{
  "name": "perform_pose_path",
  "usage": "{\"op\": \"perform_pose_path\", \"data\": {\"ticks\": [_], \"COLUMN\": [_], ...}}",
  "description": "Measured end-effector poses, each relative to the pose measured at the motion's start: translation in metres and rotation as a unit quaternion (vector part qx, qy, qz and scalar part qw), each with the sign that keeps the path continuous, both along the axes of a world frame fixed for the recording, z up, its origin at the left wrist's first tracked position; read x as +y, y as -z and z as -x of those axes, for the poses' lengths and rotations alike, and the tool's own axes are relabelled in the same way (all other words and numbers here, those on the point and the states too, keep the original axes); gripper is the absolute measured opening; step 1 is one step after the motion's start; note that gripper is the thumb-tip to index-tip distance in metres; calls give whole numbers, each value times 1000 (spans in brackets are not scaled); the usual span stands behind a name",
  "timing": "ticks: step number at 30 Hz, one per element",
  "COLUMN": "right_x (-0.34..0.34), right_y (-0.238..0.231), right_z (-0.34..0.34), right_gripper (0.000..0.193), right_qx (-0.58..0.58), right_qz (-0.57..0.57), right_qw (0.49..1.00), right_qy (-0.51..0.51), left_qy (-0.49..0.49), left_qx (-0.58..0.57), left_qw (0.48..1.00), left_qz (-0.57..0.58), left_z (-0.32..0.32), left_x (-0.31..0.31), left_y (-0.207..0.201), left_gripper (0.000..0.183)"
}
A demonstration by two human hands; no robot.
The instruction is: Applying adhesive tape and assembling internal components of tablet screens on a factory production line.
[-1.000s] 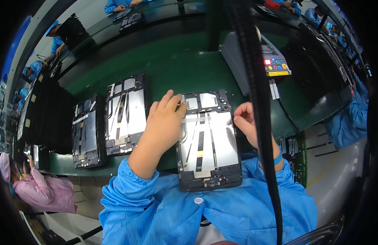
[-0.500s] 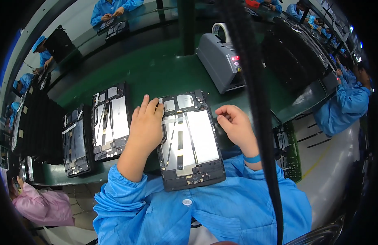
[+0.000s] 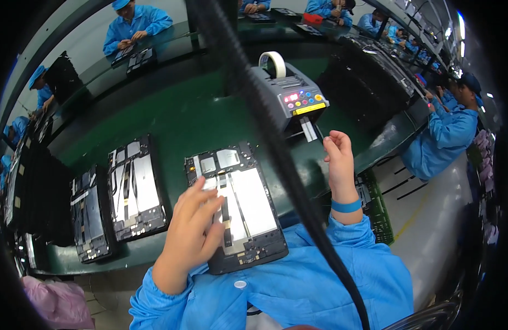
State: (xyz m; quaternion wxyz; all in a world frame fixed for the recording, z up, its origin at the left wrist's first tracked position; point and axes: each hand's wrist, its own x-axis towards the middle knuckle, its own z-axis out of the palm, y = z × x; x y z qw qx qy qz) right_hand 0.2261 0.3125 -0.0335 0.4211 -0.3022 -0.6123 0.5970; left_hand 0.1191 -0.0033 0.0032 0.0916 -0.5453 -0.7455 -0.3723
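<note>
A tablet [image 3: 251,198] with its back off lies in front of me, near edge at my blue jacket; silver plates, dark ribbon cables and pale tape strips show inside. My left hand [image 3: 196,225] is over its left side, fingers spread, holding nothing. My right hand [image 3: 339,159] is raised right of the tablet, fingers curled and thumb against them; what they pinch, if anything, I cannot make out. Just left of those fingertips, a short tape strip [image 3: 308,130] sticks out of a grey tape dispenser [image 3: 281,91] with a lit display and coloured buttons.
Two more opened tablets [image 3: 135,190] [image 3: 90,214] lie to the left on the green table [image 3: 182,118]. Dark stacked panels [image 3: 45,187] stand beyond them. A black strap [image 3: 276,137] hangs across the view. People in blue work at far benches; a green crate [image 3: 379,209] is at lower right.
My right hand has moved from beside the tablet up and right to the dispenser's tape strip. My left hand has slid from the tablet's upper left edge down over its left side.
</note>
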Motion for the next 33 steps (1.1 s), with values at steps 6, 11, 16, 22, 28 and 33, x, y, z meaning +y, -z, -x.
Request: {"op": "perform_pose_path", "data": {"ticks": [6, 11, 16, 22, 28, 33], "right_x": [0, -25, -21, -24, -18, -15], "right_y": [-36, -59, -50, -56, -54, -50], "right_z": [14, 37, 39, 40, 39, 39], "right_gripper": [19, 28, 32, 36, 41, 41], "right_qx": [-76, -191, -226, -252, -275, -281], "right_qz": [-358, -453, -448, -507, -586, -596], "right_qw": [930, 871, 865, 823, 760, 749], "right_qy": [28, -3, 27, 41, 51, 67], "left_qy": [161, 263, 129, 105, 268, 184], "left_qx": [-12, -205, -465, -341, -325, -211], "left_qw": [975, 902, 821, 639, 845, 921], "left_qz": [-150, -273, -305, -682, -330, -273], "left_z": [-28, -76, -101, -112, -71, -44], "left_x": [-16, -27, -28, 28, -16, -30], "left_y": [-56, -90, -102, -96, -89, -56], "left_gripper": [44, 47, 28, 34, 36, 65]}}
